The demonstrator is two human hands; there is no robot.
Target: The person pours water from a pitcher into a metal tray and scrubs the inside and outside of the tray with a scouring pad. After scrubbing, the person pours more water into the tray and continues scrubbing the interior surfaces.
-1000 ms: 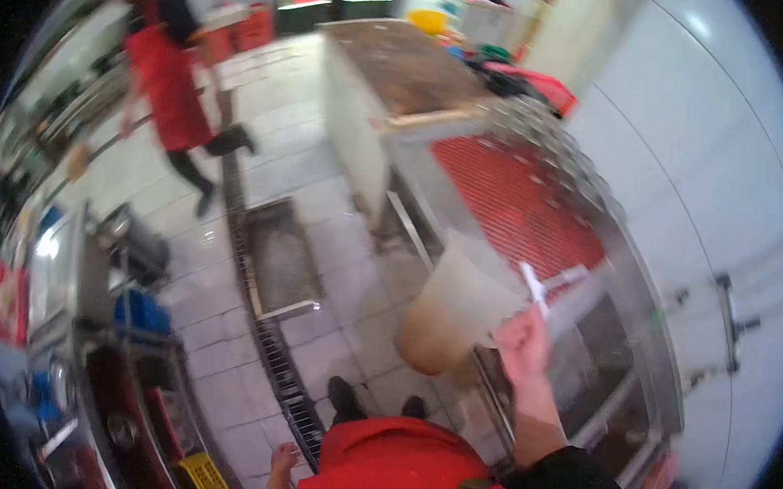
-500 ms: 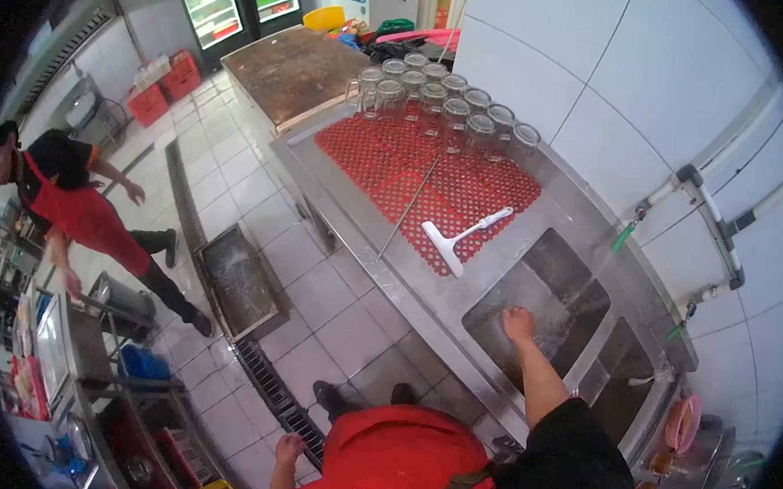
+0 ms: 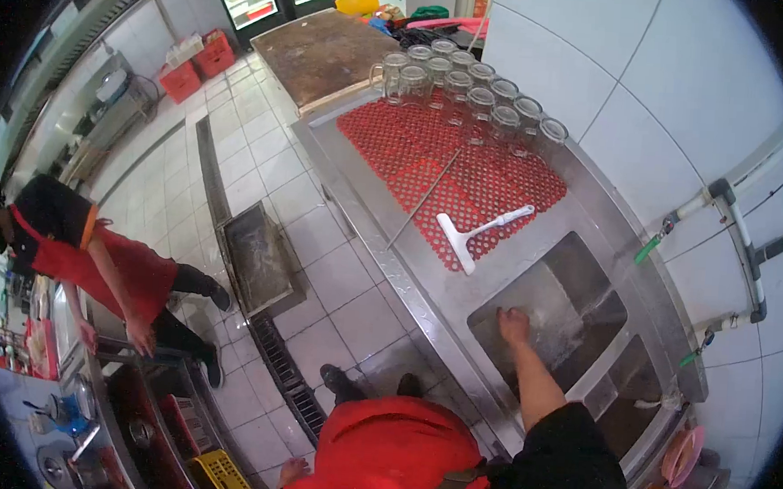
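My right hand (image 3: pixel 513 325) is over the left basin of the steel sink (image 3: pixel 487 297), its fingers curled; anything inside them is hidden. Water runs from the green-ended tap (image 3: pixel 649 249) into this basin, splashing beside the hand. My left hand (image 3: pixel 294 470) hangs low beside my red apron (image 3: pixel 401 456), mostly hidden, and its fingers cannot be made out. Beyond the basin, a white squeegee (image 3: pixel 462 242) lies across the edge of a red perforated mat (image 3: pixel 414 170). A thin metal rod (image 3: pixel 426 197) rests on the mat and counter.
Several upside-down glass mugs (image 3: pixel 481 102) stand at the mat's far end. A second basin (image 3: pixel 627 384) is at the right. On the left, a person in a red apron (image 3: pixel 125 269) leans over another counter. A metal trough (image 3: pixel 261 259) and drain grate (image 3: pixel 285 372) lie on the floor.
The view has shifted slightly. My right hand stays over the basin, where the water now splashes wider. My left hand has dropped closer to my apron. The other person has turned towards the left counter.
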